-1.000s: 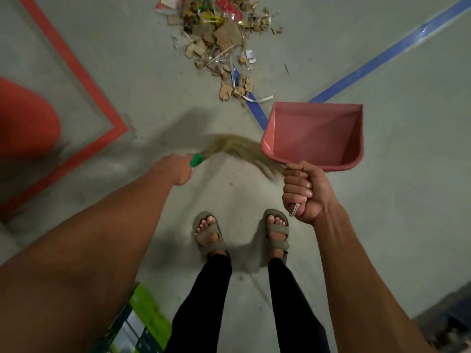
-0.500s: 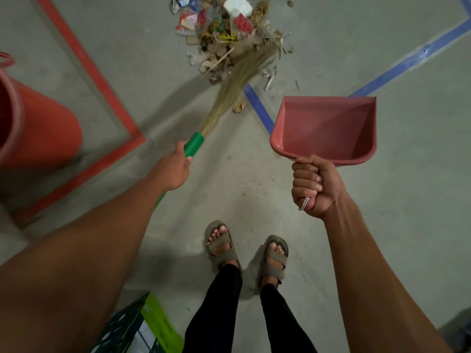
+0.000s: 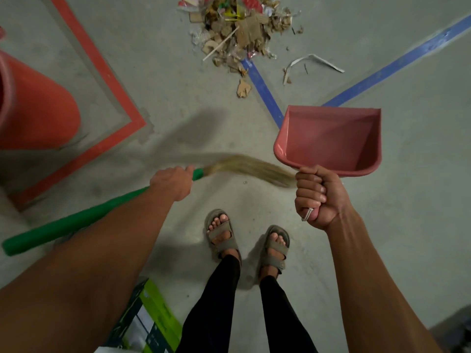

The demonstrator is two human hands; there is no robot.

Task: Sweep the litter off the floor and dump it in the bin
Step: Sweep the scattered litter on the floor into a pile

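A heap of litter (image 3: 242, 29) made of cardboard scraps, wrappers and sticks lies on the grey floor at the top centre. A white strip (image 3: 313, 61) and a loose cardboard piece (image 3: 244, 88) lie just outside it. My left hand (image 3: 173, 183) grips the green handle of a broom (image 3: 76, 220); its blurred straw bristles (image 3: 252, 168) sweep low across the floor in front of my feet. My right hand (image 3: 317, 197) grips the handle of an empty pink dustpan (image 3: 328, 138), held above the floor to the right. An orange bin (image 3: 33, 108) stands at the left edge.
Red tape (image 3: 102, 72) and blue tape (image 3: 265, 93) lines cross the concrete floor. My sandalled feet (image 3: 224, 233) stand below the broom. A green printed box (image 3: 150, 317) lies at the bottom beside my left leg.
The broom swung back from the litter heap to a low sideways sweep in front of my feet. A white strip now lies apart from the heap. The dustpan stayed raised.
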